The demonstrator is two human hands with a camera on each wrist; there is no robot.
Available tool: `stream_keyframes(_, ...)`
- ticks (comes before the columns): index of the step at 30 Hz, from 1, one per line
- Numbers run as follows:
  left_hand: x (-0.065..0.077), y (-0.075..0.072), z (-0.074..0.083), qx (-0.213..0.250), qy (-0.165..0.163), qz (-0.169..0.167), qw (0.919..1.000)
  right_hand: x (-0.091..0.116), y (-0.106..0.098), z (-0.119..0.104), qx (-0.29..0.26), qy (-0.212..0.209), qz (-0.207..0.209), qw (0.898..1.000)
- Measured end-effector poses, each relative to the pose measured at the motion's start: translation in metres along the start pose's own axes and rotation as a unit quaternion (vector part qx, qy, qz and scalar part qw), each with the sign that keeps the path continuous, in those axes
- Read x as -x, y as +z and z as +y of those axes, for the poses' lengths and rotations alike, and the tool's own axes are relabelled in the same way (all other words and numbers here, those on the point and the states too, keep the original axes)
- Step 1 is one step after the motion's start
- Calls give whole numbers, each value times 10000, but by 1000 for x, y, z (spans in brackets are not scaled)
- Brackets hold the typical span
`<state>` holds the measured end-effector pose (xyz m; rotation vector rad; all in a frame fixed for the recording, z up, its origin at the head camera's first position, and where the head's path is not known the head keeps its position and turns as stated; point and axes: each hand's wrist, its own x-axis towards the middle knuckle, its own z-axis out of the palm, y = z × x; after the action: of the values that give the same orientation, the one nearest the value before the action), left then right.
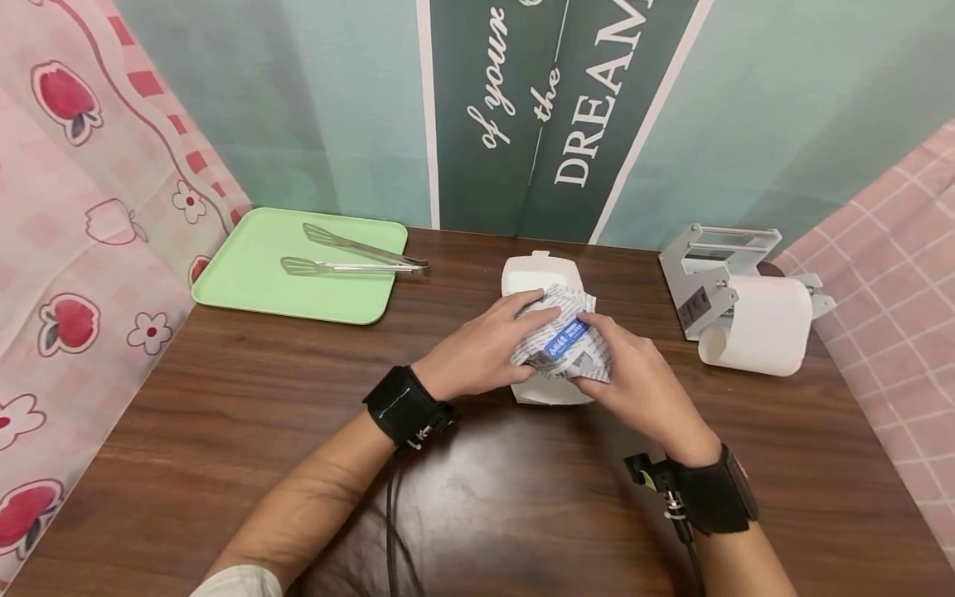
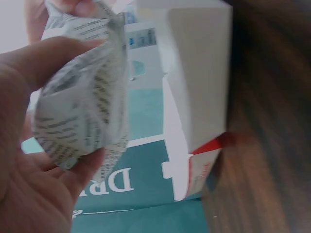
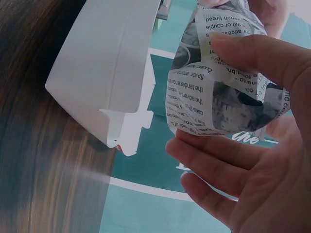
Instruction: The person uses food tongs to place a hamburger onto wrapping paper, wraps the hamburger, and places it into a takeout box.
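Observation:
Both hands hold a paper-wrapped bundle (image 1: 570, 361) over an open white carton (image 1: 539, 269). Newsprint-style lettering covers its wrapper, and a blue label crosses the top. My left hand (image 1: 481, 352) grips the bundle from the left; its thumb and fingers curl round the paper (image 2: 82, 111) in the left wrist view. From the other side, my right hand (image 1: 645, 385) holds it between thumb and fingers, as the right wrist view shows beside the printed wrapper (image 3: 194, 97). In both wrist views the bundle is above the carton's rim. The carton's inside is mostly hidden beneath it.
A light green tray (image 1: 298, 298) stands at the back left, with metal tongs (image 1: 358, 267) lying on it and reaching past its right edge. At the back right is a grey dispenser (image 1: 701, 290) holding a white roll (image 1: 772, 323). Printed curtains border the wooden table (image 1: 485, 497).

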<state>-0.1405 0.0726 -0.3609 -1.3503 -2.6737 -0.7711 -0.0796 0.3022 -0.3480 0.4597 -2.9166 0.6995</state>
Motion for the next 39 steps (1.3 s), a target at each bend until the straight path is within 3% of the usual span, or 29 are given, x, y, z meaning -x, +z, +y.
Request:
stream_keyframes(4, 4, 7, -1, 171, 144, 348, 9991, 1, -1, 1, 81, 52, -100, 9999)
stream_keyframes(7, 4, 10, 1, 228, 184, 389, 9988, 2, -4, 3, 120, 136, -232, 9996)
stream_keyframes(19, 4, 14, 0, 12, 161, 108, 9998, 2, -3, 8, 77, 142, -692, 9975)
stream_keyframes(24, 4, 17, -1, 35, 87, -164, 9998, 2, 0, 10, 19, 249, -956, 9951)
stream_keyframes(34, 3, 25, -6, 348, 53, -489, 9982, 1, 9, 17, -21, 342, -1378, 9899)
stream_keyframes(39, 3, 18, -11, 472, -19, -789, 9958, 1, 12, 18, 17, 210, -1366, 9904)
